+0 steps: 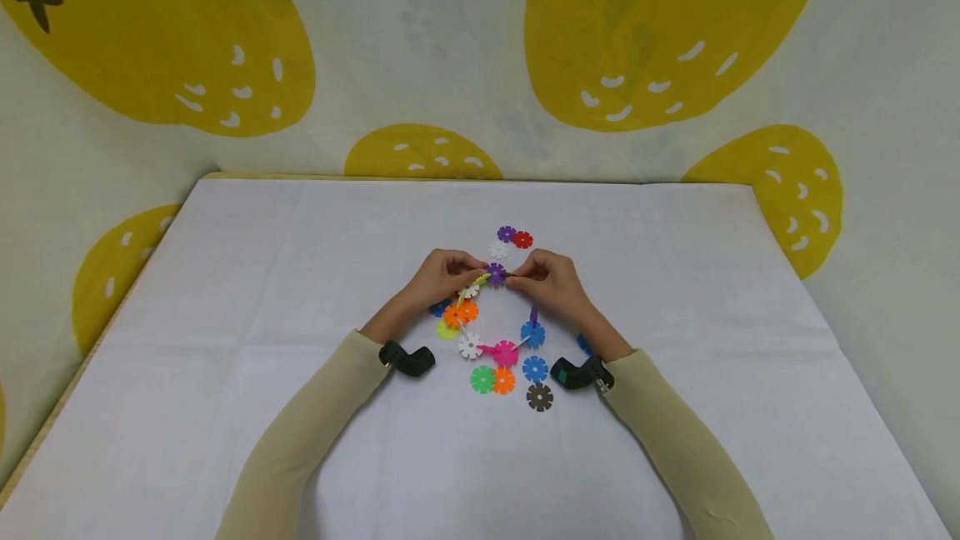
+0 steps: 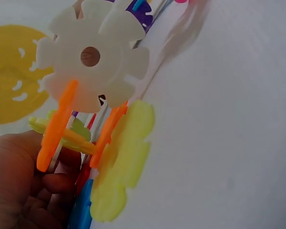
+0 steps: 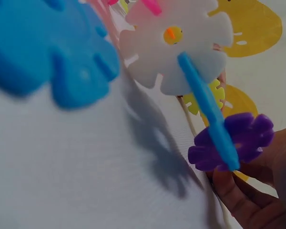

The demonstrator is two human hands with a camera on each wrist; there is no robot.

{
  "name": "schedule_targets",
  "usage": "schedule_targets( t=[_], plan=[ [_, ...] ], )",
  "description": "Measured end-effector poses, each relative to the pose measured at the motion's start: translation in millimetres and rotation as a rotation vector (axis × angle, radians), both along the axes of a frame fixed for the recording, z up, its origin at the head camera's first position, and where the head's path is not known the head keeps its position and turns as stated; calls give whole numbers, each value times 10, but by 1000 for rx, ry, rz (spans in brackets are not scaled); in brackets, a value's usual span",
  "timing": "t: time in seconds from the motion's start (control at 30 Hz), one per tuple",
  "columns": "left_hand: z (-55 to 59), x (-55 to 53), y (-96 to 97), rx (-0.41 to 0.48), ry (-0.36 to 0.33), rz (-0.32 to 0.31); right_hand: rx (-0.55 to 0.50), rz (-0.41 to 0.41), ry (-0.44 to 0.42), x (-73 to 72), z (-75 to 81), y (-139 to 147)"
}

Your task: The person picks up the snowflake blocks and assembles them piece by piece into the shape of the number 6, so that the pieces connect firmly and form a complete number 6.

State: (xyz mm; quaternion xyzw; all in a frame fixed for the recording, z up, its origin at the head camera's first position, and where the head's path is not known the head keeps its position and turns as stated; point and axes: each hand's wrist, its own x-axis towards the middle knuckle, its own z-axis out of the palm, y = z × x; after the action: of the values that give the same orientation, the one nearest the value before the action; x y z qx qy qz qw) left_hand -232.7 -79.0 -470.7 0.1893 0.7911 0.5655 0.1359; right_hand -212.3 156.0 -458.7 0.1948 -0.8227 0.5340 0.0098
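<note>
Notched plastic interlocking discs are joined in a curved chain on the table between both hands. My left hand point(image 1: 447, 275) pinches the chain at its far end, where a yellow disc point(image 1: 480, 280) meets a purple disc point(image 1: 496, 274). Opposite it, my right hand point(image 1: 553, 283) pinches a dark brown disc, seen edge-on at the purple disc's right edge. The chain runs round through orange point(image 1: 453, 317), white point(image 1: 470, 346), pink point(image 1: 506, 353) and blue point(image 1: 532, 333) discs to another purple disc point(image 3: 233, 143) below the right hand. Fingers partly hide the held discs.
Loose purple point(image 1: 506, 233), red point(image 1: 522, 239) and white point(image 1: 498, 250) discs lie beyond the hands. Nearer lie green point(image 1: 483, 379), orange point(image 1: 503, 381), blue point(image 1: 536, 369) and brown point(image 1: 540, 397) discs. A patterned curtain point(image 1: 420, 40) hangs behind the white table point(image 1: 225, 273).
</note>
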Motion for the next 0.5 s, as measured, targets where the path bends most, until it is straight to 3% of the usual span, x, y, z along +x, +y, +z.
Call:
schedule_targets(
  t=[0.2,0.37,0.5],
  plan=[
    [11,9,-9,-21,25,-34,12,22,-73,-1,37,-14],
    [10,0,-8,-3,57,-80,44,89,-138,-28,55,38],
    [1,-8,-9,-8,79,-81,91,158,-209,-62,76,108]
  ],
)
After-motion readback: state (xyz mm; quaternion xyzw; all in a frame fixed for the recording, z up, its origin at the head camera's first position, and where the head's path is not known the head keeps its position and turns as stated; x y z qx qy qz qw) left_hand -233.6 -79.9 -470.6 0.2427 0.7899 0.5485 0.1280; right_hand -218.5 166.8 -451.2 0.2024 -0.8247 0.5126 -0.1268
